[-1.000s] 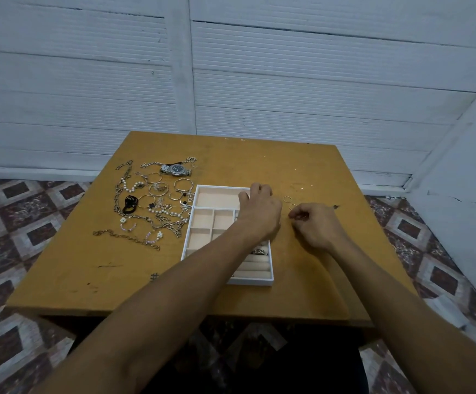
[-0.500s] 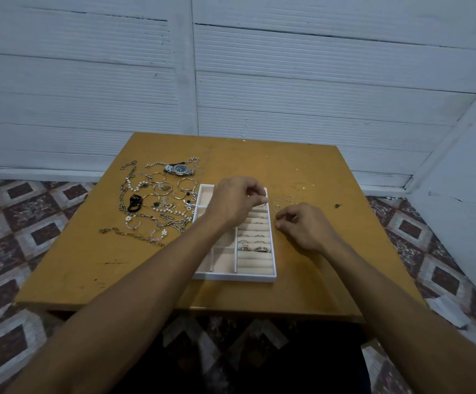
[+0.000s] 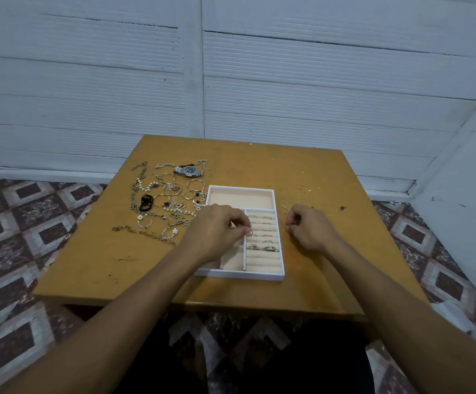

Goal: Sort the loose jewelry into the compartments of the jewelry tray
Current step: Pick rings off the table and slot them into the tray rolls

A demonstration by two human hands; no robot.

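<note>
1. The thin ring (image 3: 249, 232) is pinched by its edge between the thumb and forefinger of my left hand (image 3: 219, 231). I hold it just above the ring rolls (image 3: 262, 227) on the right side of the jewelry tray (image 3: 239, 275). Held that way, I judge it can slide upright into a slot.
2. Two chunky rings (image 3: 270, 248) sit wedged in a nearer slot, and slimmer bands show in the slots farther back, so this is the section for rings.
3. My right hand (image 3: 310, 228) sits low over the table (image 3: 259, 160) just right of the tray, with its fingers curled in and the tips close together. I cannot tell whether they pinch another ring.
4. A few loose gold rings (image 3: 283, 208) lie just beyond that hand, near the tray's right wall, handy for picking up one by one.
5. The tangle of chains, hoops and pearl pieces (image 3: 163, 206) lies left of the tray with a wristwatch (image 3: 188, 170) at its far edge. All of it is still unsorted.
</note>
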